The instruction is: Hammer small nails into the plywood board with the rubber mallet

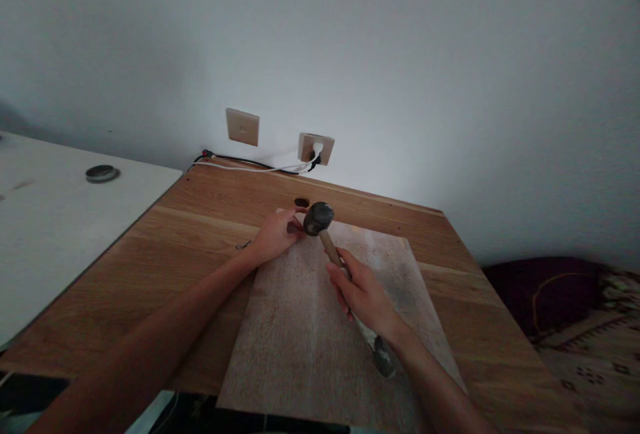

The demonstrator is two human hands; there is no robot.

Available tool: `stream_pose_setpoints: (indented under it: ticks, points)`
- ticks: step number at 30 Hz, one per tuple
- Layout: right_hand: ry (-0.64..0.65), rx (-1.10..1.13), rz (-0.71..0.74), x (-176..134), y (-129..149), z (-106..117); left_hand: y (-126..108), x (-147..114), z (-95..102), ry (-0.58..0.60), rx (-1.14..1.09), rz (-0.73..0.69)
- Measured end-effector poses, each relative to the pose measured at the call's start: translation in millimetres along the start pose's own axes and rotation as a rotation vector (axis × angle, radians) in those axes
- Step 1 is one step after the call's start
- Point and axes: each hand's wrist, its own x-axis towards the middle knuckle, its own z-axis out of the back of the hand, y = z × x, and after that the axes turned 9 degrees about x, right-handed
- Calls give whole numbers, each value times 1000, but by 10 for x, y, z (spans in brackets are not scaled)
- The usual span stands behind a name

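Note:
My right hand (365,294) is wrapped round the wooden handle of a mallet (319,218). Its dark, scuffed head is up beside my left fingers, and the handle's dark lower end sticks out below my wrist. At the far left corner of a pale wooden board (295,327), my left hand (277,234) rests with thumb and fingers pinched together. Whatever is between those fingertips is hidden, partly by the mallet head. Small nail-like specks dot the board's far right part.
The board lies on a wooden desk (190,221) with a round cable hole (301,202). Cables (250,165) run along the wall to a socket (317,148). A small metal item (243,245) lies by my left wrist. On the white table (50,234) sits a round lid (102,173).

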Motion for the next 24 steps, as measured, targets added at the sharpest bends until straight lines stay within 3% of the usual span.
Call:
stream_pose_setpoints:
  ticks: [3,6,11,14,19,22,24]
  points:
    - [27,-61,-4,-2,2,13,13,-18,158,-2,9,-25]
    - [33,-96,6,-7,8,6,66,-96,474,25,191,-69]
    - [2,10,2,-5,-31,-1,166,-354,906,294,481,-8]
    - [-7,74,12,0,-80,10,210,-468,907,354,541,29]
    - [-6,119,1,14,-161,40,251,-486,753,332,497,40]
    - [-4,135,5,16,-180,57,255,-468,733,352,489,40]
    - [-13,152,2,14,-171,68,246,-445,746,302,482,19]
